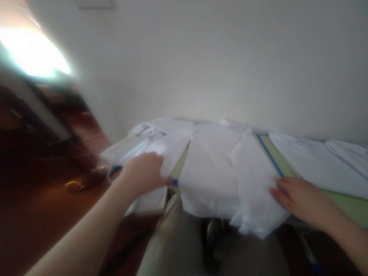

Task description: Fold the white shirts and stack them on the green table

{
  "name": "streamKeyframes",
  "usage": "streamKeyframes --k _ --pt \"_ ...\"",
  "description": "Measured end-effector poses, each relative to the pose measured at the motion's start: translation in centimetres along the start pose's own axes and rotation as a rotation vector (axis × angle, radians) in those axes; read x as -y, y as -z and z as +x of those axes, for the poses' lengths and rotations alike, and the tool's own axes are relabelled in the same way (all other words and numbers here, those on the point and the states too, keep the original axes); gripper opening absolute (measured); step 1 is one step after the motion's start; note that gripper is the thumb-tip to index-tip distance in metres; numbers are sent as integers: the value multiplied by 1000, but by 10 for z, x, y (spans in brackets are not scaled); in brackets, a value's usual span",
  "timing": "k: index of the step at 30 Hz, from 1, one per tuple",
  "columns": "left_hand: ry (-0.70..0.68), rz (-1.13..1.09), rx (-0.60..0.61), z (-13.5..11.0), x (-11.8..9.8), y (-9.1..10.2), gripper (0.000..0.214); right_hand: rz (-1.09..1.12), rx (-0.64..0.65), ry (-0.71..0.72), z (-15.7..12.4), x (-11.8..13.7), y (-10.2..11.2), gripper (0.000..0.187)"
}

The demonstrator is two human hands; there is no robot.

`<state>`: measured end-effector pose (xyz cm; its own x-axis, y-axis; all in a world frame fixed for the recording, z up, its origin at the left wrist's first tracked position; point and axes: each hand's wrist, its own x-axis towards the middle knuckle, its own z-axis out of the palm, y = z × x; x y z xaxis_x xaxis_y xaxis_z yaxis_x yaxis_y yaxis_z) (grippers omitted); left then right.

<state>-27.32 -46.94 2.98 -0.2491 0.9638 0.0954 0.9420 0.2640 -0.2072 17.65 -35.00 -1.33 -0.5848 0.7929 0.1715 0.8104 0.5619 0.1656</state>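
A white shirt (215, 165) lies spread on a narrow green table (342, 199), its lower end hanging over the front edge towards my knees. At the shirt's right side, my right hand (299, 199) rests with its thumb and fingers apart, touching the fabric near the table edge. My left hand (145, 172) is above another white cloth (175, 143) to the left, its thumb stretched towards the blue-trimmed front edge. Its other fingertips are partly hidden and blurred; nothing shows in its grasp.
More folded white garments (322, 157) lie on the right of the table. A pale wall (224, 65) rises directly behind. At the table's left end is a white box-like thing (125, 149). My legs (175, 237) are under the front edge.
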Motion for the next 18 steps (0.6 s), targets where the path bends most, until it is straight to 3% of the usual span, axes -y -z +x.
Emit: streamKeyframes --k 3,7,10,14,18 --pt "-117 -11 -28 -25 -12 -15 56 -59 129 20 27 19 20 57" --pt "-106 -6 -225 -36 -27 -33 17 -87 97 72 52 45 36 53" --pt "-128 -46 -256 -37 -15 -34 22 -108 82 122 64 63 47 52" --pt "-143 -95 -168 -41 13 -6 22 -109 61 188 83 87 59 51" --pt "85 -49 -229 -34 46 50 27 -101 31 279 117 115 70 49"
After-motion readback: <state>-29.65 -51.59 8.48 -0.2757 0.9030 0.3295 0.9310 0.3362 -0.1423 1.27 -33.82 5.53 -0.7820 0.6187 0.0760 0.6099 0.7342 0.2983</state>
